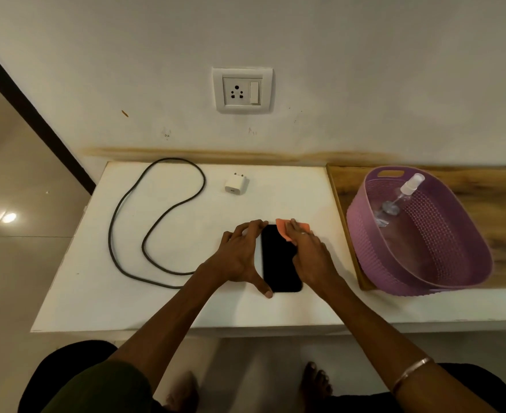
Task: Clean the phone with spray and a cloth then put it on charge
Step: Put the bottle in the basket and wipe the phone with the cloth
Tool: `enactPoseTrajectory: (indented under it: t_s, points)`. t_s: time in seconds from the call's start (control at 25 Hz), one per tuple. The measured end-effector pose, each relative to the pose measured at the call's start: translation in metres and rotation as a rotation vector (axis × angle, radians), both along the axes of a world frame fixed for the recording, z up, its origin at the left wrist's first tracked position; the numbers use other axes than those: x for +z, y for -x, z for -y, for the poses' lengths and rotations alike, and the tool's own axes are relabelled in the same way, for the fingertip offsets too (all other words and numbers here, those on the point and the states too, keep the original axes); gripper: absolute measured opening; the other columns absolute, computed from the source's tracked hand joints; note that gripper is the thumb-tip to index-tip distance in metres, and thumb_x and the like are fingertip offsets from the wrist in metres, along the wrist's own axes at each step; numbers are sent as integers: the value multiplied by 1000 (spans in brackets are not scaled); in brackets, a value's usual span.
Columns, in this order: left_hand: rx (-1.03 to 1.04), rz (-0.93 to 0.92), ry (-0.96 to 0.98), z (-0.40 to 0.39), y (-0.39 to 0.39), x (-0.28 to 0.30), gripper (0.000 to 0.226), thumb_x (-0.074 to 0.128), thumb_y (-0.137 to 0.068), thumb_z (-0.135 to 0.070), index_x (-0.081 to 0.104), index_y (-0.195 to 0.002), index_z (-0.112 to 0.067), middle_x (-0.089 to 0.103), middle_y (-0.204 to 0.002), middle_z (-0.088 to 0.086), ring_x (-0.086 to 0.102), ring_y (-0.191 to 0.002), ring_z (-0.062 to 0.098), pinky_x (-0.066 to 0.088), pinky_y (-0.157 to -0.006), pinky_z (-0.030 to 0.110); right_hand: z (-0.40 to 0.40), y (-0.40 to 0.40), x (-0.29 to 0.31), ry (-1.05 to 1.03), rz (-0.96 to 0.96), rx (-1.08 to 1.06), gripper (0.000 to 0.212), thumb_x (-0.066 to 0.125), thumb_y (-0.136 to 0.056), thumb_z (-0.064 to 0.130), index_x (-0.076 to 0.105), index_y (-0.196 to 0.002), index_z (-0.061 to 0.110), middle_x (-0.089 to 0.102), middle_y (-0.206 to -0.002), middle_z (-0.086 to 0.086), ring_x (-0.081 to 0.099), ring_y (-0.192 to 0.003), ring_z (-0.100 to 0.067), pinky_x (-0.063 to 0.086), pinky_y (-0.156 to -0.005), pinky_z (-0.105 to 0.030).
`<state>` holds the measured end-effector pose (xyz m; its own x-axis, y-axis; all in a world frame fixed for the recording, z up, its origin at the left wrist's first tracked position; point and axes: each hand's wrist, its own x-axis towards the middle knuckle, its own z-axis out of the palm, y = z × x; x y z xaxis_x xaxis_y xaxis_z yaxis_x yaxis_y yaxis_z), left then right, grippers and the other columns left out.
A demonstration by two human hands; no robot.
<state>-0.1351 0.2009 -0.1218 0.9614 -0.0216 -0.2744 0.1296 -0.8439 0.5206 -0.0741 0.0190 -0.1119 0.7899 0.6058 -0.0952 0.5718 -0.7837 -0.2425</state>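
Note:
A black phone (278, 260) lies flat, screen up, on the white table (186, 228). My left hand (240, 254) grips its left edge, fingers at the top corner and thumb at the bottom corner. My right hand (308, 251) presses an orange cloth (286, 231) onto the phone's upper right part. A clear spray bottle (402, 193) lies inside the purple basket (442, 263) on the right. The white charger adapter (236, 182) and a dark cable (144, 228) rest on the table behind and left of the phone.
A wall socket with a switch (242, 90) sits above the table's back edge. The basket stands on a wooden board (490, 186) at the right. Floor tiles and my bare feet show below the table's front edge.

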Motion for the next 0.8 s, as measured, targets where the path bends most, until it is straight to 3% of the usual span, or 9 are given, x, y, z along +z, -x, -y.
enactPoseTrajectory:
  t_s: [0.12,0.2,0.28,0.36,0.4,0.48,0.56,0.64,0.8]
  points:
    - [-9,-14,-3,-1,0,0,147,84,-35,-73,6,-151,-28,18,-158,-3,16,-147,24,17,-120,48,-6,-3,17,-110,-130,-115,46,41,-100,26,37,-145,20,43,-149,-3,43,-136,-26,37,-113,-39]
    - [-16,-7,-7,-2,1,-1,149,84,-35,-74,3,-152,-29,16,-159,-4,14,-148,24,17,-120,49,0,-6,39,-194,-161,-214,53,55,-95,10,40,-144,20,49,-144,-2,53,-127,-24,44,-107,-36]
    - [-15,6,-3,-3,2,-2,153,82,-32,-76,0,-152,-30,15,-161,-5,11,-149,23,15,-120,47,16,-9,75,-332,-98,-193,54,56,-92,3,47,-139,28,57,-133,9,63,-108,-8,53,-90,-22]
    - [-13,21,8,-3,5,-3,156,81,-31,-79,-6,-152,-34,13,-162,-5,9,-150,22,14,-119,46,43,-13,124,-470,66,-159,40,50,-96,10,55,-127,34,62,-103,24,62,-84,8,48,-65,-1]
    - [-13,26,13,-3,6,-4,157,80,-30,-80,-9,-152,-36,12,-163,-5,8,-150,21,14,-118,47,61,-16,146,-491,164,-167,34,48,-96,13,57,-123,32,64,-91,24,62,-76,6,44,-56,1]
    - [-5,27,22,-4,7,-4,160,79,-28,-82,-16,-150,-39,8,-164,-5,8,-151,22,12,-118,48,99,-34,178,-420,350,-190,34,53,-93,7,64,-119,26,68,-81,8,61,-69,-6,37,-55,-4]
    - [-10,27,30,-5,5,-1,164,79,-26,-81,-21,-149,-40,-1,-165,-8,7,-151,24,11,-119,48,138,-53,191,-321,425,-223,40,56,-88,0,66,-120,22,75,-90,-12,66,-72,-23,44,-58,-23]
    - [-19,24,47,-5,2,1,167,81,-24,-79,-23,-149,-40,-7,-164,-11,8,-151,26,11,-118,48,172,-67,181,-215,346,-213,40,58,-88,0,66,-122,21,74,-102,-16,69,-84,-32,52,-68,-37]
    - [-21,12,35,-6,0,0,168,82,-24,-78,-24,-148,-40,-9,-164,-13,10,-150,28,13,-118,48,195,-81,137,130,52,-242,42,50,-94,4,61,-127,27,64,-125,-18,63,-104,-39,52,-79,-41]
